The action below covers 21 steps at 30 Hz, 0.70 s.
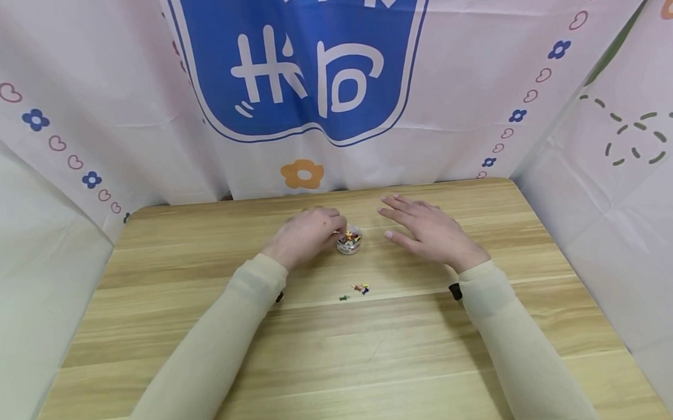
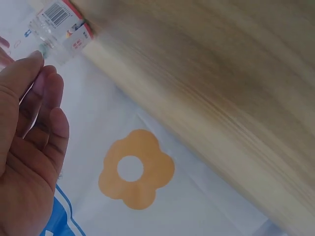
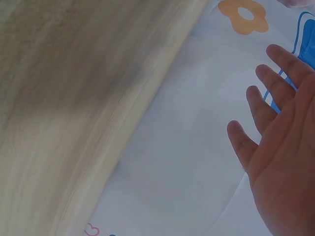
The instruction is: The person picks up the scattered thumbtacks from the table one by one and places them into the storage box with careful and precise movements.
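Note:
A small clear round container (image 1: pixel 349 242) of colourful push pins stands on the wooden table. My left hand (image 1: pixel 310 235) is at its rim from the left, thumb and fingertips drawn together. In the left wrist view, a blurred green push pin (image 2: pixel 43 49) shows at the thumb tip, beside the container's (image 2: pixel 61 29) clear wall and barcode label. To the right of the container, my right hand (image 1: pixel 427 230) hovers palm down with fingers spread, holding nothing. Nearer to me lie a green push pin (image 1: pixel 343 298) and a small cluster of red, yellow and blue push pins (image 1: pixel 361 288).
The wooden table (image 1: pixel 343 372) ends at the back against a white printed cloth (image 1: pixel 142 149) with a blue emblem and an orange flower (image 1: pixel 302 174). White cloth walls rise at both sides. Dark wrist straps show under both sleeves.

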{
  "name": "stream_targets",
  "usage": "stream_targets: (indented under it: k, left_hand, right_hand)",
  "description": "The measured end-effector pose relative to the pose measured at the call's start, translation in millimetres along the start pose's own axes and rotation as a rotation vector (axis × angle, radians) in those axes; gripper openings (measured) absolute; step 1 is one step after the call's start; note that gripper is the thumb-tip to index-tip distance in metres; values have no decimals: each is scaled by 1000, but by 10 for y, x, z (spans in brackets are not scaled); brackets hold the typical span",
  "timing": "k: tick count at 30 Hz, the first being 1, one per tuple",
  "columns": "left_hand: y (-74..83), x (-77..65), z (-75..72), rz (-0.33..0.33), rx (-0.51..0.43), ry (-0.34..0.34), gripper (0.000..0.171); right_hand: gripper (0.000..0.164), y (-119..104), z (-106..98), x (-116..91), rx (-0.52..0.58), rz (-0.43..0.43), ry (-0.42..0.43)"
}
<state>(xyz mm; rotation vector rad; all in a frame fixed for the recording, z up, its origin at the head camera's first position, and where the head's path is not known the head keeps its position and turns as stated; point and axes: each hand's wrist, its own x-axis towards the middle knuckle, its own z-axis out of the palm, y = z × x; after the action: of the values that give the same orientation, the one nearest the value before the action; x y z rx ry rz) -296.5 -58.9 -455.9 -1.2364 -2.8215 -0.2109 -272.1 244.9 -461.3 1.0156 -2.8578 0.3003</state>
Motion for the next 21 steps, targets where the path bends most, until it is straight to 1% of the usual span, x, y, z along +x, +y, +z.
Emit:
stream_targets:
  k: [7,15,18,21]
  left_hand:
    - [-9,-26,6,16,3,3,5]
    - [72,-131,-49,128,25,31,7]
    - [103,-178,-48,165,23,11,8]
    - [133,-228,-45,197,19,-15,14]
  right_hand:
    - [70,7,6,3,-14,-2,3]
    - [72,-54,-28,10,-30,-17,-7]
    - [72,-99,-39,18,-35,-19,-20]
    - [70,-145,-41,27,-33,-29,-26]
